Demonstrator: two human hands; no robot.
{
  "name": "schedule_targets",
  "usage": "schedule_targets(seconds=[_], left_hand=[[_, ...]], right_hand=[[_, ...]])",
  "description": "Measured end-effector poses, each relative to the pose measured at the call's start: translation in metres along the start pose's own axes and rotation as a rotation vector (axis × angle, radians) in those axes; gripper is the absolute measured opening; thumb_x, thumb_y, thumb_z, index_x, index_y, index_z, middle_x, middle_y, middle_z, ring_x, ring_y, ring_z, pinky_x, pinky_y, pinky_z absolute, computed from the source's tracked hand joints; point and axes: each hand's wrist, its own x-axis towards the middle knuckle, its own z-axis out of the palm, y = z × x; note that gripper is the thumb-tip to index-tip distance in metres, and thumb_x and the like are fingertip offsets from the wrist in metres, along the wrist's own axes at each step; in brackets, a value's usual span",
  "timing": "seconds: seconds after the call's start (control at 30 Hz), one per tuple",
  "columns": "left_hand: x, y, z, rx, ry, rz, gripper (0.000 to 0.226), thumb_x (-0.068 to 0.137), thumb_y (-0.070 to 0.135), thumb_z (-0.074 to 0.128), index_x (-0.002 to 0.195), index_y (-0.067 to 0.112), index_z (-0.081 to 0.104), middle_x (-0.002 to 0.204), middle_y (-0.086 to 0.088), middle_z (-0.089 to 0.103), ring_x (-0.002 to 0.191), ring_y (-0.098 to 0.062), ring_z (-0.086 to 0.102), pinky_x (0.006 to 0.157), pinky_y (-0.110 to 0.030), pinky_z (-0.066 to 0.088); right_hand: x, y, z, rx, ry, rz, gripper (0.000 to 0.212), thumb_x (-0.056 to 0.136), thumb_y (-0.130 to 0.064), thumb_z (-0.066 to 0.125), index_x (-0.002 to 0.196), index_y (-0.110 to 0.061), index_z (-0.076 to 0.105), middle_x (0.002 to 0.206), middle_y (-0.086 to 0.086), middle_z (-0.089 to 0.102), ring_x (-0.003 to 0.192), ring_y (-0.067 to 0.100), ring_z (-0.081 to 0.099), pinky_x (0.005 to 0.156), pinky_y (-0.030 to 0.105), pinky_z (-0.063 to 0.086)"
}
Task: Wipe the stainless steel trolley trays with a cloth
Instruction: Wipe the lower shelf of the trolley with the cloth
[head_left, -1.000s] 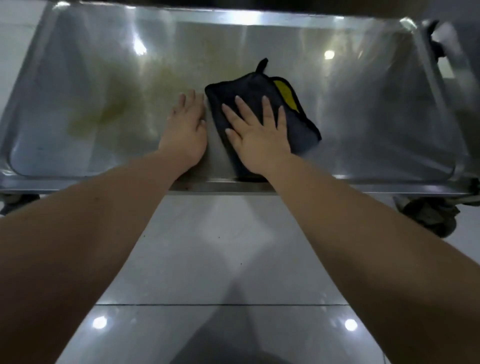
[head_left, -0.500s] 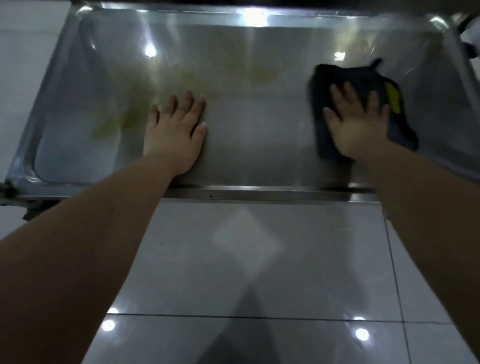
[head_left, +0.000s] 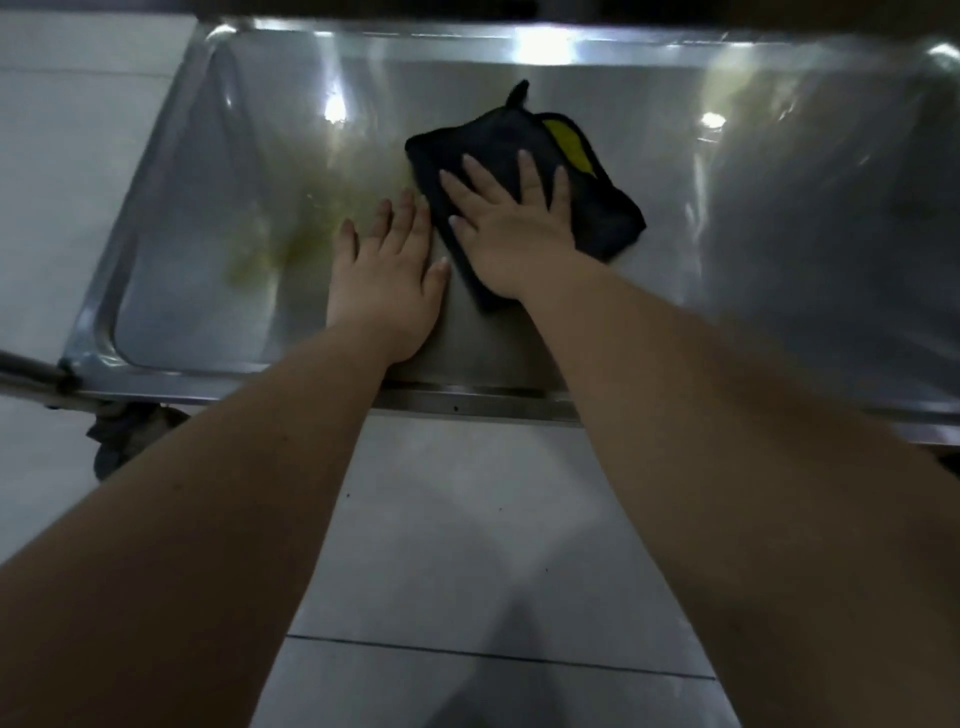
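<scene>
Steel tray (head_left: 779, 218) above pale floor tiles (head_left: 467, 519), yellowish smear (head_left: 291, 244) at left; left hand (head_left: 384, 291) flat on metal; right hand (head_left: 514, 234) spread, pressing dark cloth (head_left: 597, 208) mid-tray.

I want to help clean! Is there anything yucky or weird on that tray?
Yes: a yellowish-green smear on the left part of the tray, just left of the left hand. It stains the otherwise shiny steel. The cloth, pressed flat under the right hand, lies to its right, not on it.
</scene>
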Motion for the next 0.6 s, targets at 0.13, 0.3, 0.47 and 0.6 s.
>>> schedule_targets(seconds=[0.13,0.3,0.47,0.6], left_hand=[[0.000,-0.001,0.001,-0.043,0.006,0.015,0.062,0.101,0.044,0.018,0.156,0.018,0.006,0.164,-0.003,0.004,0.150,-0.023,0.004,0.118,-0.049,0.001],[0.003,0.002,0.001,-0.037,0.014,0.002,0.061,0.101,0.043,0.019,0.156,0.018,0.008,0.164,-0.003,0.006,0.150,-0.024,0.005,0.118,-0.049,0.000],[0.002,0.004,0.001,-0.032,0.014,-0.001,0.061,0.102,0.041,0.020,0.156,0.017,0.009,0.164,-0.004,0.008,0.150,-0.026,0.007,0.118,-0.051,0.002],[0.000,0.002,-0.001,-0.140,0.044,0.007,0.059,0.103,0.039,0.015,0.156,0.017,0.003,0.164,-0.003,0.003,0.150,-0.022,0.002,0.118,-0.049,-0.001]], right_hand=[[-0.003,0.053,-0.007,0.010,0.066,0.104,0.052,0.101,-0.056,0.017,0.151,-0.049,0.008,0.162,-0.019,0.001,0.149,0.031,-0.006,0.116,0.053,-0.009],[-0.029,0.175,-0.023,0.083,0.069,0.588,0.054,0.099,-0.057,0.018,0.152,-0.047,0.008,0.163,-0.016,0.001,0.148,0.036,-0.005,0.116,0.058,-0.006],[-0.029,0.145,-0.013,0.077,0.115,0.676,0.055,0.100,-0.053,0.014,0.153,-0.044,0.005,0.163,-0.016,-0.002,0.147,0.039,-0.008,0.112,0.063,-0.010],[-0.023,0.055,-0.002,0.013,0.097,0.348,0.055,0.101,-0.050,0.014,0.153,-0.041,0.002,0.163,-0.012,-0.003,0.147,0.040,-0.008,0.112,0.065,-0.009]])
